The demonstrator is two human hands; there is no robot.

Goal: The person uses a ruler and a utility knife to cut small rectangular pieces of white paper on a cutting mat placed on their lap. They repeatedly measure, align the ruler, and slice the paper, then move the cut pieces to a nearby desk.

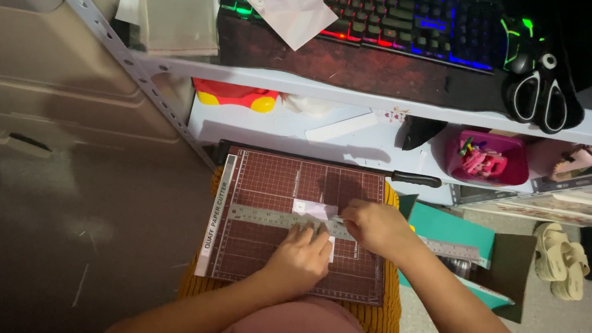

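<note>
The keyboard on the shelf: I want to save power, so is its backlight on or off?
On. The keyboard glows between its keys: red at the left, blue toward the right, and green at the right end, bright against the dark shelf.

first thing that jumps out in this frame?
The rainbow-lit keyboard glowing on the top shelf, with black-handled scissors to its right. Below, in the centre, both hands work on a brown gridded paper cutter: the left hand presses a metal ruler flat, the right hand at a small pale paper.
</note>
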